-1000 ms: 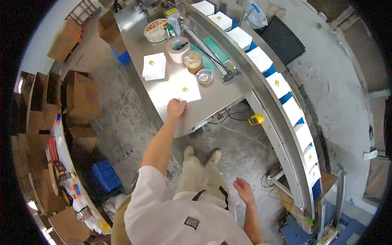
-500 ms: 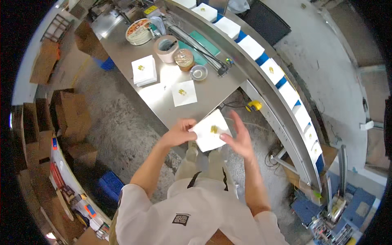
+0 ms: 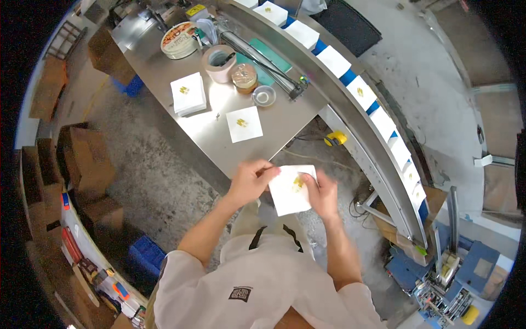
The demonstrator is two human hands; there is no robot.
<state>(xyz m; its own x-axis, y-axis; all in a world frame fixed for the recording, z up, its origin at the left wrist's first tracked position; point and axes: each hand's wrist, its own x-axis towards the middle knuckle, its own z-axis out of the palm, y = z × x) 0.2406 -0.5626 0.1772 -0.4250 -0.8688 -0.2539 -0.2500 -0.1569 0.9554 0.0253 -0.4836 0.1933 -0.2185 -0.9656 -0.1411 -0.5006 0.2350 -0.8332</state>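
A white paper napkin with a gold print, possibly a thin stack of them, is held up in front of my body, past the steel table's near edge. My left hand is closed, pinching its upper left corner between thumb and fingers. My right hand grips the right side, thumb on top beside the print and fingers underneath, mostly hidden. On the steel table ahead lies a single printed napkin. Farther left stands a stack of printed napkins.
Napkin stacks sit along a curved conveyor with a blue belt at the right. The table also bears a tape roll, a brown tape roll, a small clear bowl and a round tin. A blue crate stands lower left.
The held napkin has turned and shifted slightly right and down. My right hand, spread with its thumb at the edge before, has closed around the right side. My left hand has moved to the upper corner.
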